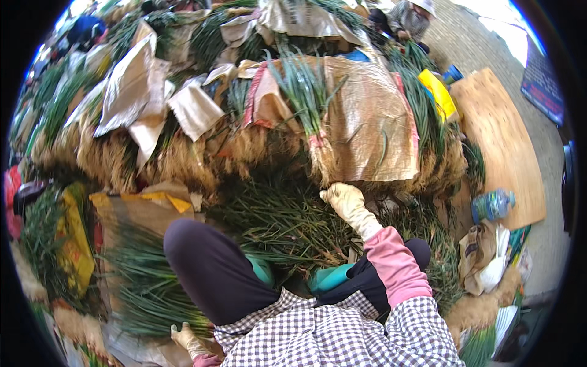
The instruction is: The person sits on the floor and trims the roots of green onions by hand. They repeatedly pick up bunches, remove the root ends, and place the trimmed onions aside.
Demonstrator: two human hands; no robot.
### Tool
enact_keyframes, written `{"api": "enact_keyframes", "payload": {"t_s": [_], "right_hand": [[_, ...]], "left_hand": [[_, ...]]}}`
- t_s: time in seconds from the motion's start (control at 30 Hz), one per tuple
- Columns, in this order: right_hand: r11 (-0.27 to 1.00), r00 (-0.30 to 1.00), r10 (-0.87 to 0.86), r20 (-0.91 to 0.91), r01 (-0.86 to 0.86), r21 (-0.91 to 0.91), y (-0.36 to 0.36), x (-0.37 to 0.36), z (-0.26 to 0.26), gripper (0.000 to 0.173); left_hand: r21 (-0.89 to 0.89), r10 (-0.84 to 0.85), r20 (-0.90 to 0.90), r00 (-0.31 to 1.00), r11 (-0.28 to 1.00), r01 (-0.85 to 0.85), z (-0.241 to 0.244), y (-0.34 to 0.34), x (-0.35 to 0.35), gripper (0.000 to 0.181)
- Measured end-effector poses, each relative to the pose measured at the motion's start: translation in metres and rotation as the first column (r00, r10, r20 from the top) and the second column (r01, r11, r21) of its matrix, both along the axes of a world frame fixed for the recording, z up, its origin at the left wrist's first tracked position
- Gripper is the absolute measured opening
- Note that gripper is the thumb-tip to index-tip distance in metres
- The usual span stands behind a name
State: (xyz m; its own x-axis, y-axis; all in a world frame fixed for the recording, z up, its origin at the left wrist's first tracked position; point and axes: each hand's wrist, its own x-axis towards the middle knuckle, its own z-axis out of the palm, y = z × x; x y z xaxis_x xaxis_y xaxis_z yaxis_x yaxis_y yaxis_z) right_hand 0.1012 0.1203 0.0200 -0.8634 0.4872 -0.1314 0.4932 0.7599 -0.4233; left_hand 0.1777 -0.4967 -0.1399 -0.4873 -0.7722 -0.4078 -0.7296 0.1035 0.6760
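My right hand (pixel 348 204), in a cream glove, has curled fingers just below the root ends of a bunch of green onions (pixel 316 137). Whether it grips the roots cannot be made out. That bunch lies leaves-away on a tan woven sack (pixel 371 119) with red edging. Down at the lower left, my left hand (pixel 187 340), also gloved, is at the near edge of a pile of green onions (pixel 146 284) beside my thigh. Its visible fingertips are apart, and nothing shows between them.
Bundled onions with shaggy roots (pixel 183 160) form a bank ahead, partly covered by sacks. Loose leaves (pixel 284 220) litter the ground between my teal boots (pixel 330 277). To the right are a wooden board (pixel 500 147) and a plastic bottle (pixel 490 205). Another person (pixel 410 20) is at the far right.
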Motion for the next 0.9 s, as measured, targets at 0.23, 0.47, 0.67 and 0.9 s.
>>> {"api": "enact_keyframes", "payload": {"t_s": [0.23, 0.47, 0.67, 0.9], "right_hand": [[0.943, 0.927, -0.087, -0.365, 0.194, 0.269, 0.019, -0.1, 0.009, 0.029], [0.935, 0.93, -0.252, -0.268, 0.305, 0.182, 0.015, -0.128, 0.018, 0.027], [0.979, 0.909, -0.198, -0.366, 0.164, -0.122, -0.059, -0.04, 0.026, 0.028], [0.979, 0.915, -0.199, -0.352, 0.175, -0.101, -0.058, -0.038, 0.028, 0.031]], "left_hand": [[-0.468, -0.645, -0.557, 0.522, 0.764, 0.444, 0.2, 0.114, -0.182, 0.038], [0.078, -0.654, -0.711, 0.259, 0.294, 0.953, 0.253, 0.33, -0.219, 0.036], [0.716, -0.578, -0.62, 0.531, -0.139, 0.684, 0.159, 0.445, -0.206, 0.038], [0.763, -0.724, -0.452, 0.521, -0.012, 0.646, 0.129, 0.449, -0.205, 0.015]]}}
